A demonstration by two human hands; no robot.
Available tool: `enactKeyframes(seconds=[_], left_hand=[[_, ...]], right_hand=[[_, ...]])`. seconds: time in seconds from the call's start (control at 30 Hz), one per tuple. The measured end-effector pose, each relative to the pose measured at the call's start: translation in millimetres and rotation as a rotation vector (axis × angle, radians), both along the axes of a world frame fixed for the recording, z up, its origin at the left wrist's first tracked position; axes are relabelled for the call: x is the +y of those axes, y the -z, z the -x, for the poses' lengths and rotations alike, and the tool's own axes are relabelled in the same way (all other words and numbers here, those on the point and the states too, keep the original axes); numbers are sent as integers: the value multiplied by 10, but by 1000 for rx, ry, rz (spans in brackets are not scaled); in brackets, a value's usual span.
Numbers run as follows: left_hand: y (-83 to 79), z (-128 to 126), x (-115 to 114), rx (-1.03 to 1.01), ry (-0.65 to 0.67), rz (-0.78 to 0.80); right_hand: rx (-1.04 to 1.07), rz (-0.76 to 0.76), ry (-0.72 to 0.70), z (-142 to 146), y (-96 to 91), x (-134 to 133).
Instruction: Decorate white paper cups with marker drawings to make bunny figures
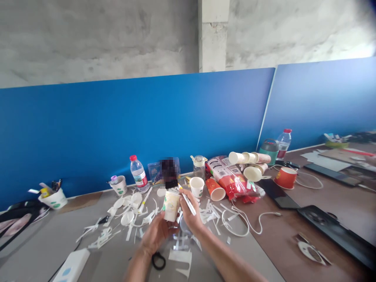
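Note:
My left hand [160, 231] is closed around the lower part of a paper cup [171, 206], white with green marks and tilted a little. In my right hand [190, 213] is a white marker pen [188, 203], its upper end slanting toward the cup's rim. Whether the pen's tip touches the cup, I cannot tell. Just behind stands another white paper cup [196, 187], upright. Cut paper strips [210, 213] lie on both sides of my hands. Below my left hand, a black scissors handle [159, 261] shows on the table beside a cut white paper piece [180, 260].
A water bottle [138, 174] and a cup with pens [119, 185] stand at the back left. At the right are a red snack bag [229, 178], an orange cup [216, 190], stacked cups [249, 158] and a white cable [249, 229]. A blue partition [141, 121] closes off the back.

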State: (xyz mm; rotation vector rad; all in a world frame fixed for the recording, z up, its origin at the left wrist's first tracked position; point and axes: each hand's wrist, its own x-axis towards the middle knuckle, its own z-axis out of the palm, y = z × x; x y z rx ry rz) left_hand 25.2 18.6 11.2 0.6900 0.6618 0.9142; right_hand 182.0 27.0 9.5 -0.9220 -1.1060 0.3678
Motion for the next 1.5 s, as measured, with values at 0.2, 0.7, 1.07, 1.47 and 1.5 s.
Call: enactKeyframes(seconds=[0.2,0.7,1.07,1.47,1.5], left_hand=[[90,-14,33,66,-68,-54],[262,119,239,-12,-207,-64],[231,122,245,-49,-245,-41],[76,96,167,-158,-273,1],[81,97,167,-157,-271,2]], right_hand=[[-7,-24,1,-22,16,-22],[-339,-153,-230,145,-59,-286],[-323,-140,-212,157,-31,-250],[-237,-52,-178,117,20,-228],[-238,-53,-181,122,19,-233]])
